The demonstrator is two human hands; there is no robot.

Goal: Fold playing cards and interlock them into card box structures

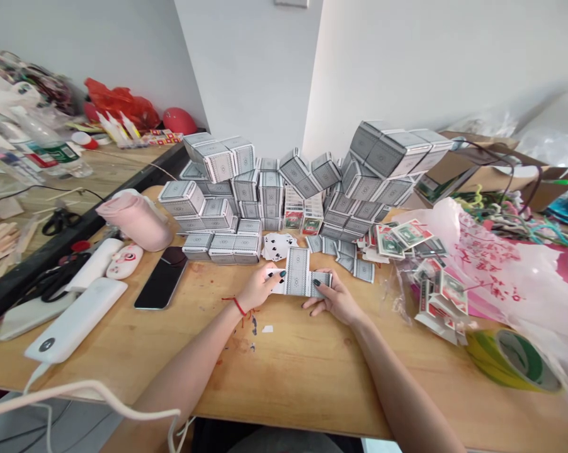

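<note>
My left hand and my right hand meet over the wooden table and together pinch a small structure of grey-backed playing cards. An upright card stands in the middle, and flat cards stick out to both sides under my fingers. A red string is tied round my left wrist. Just behind the structure lie face-up cards showing spades. Beyond them rises a wall of stacked grey card boxes.
A black phone, white power bank, pink roll and scissors lie on the left. Loose card packs, a pink plastic bag and a yellow-green tape roll crowd the right.
</note>
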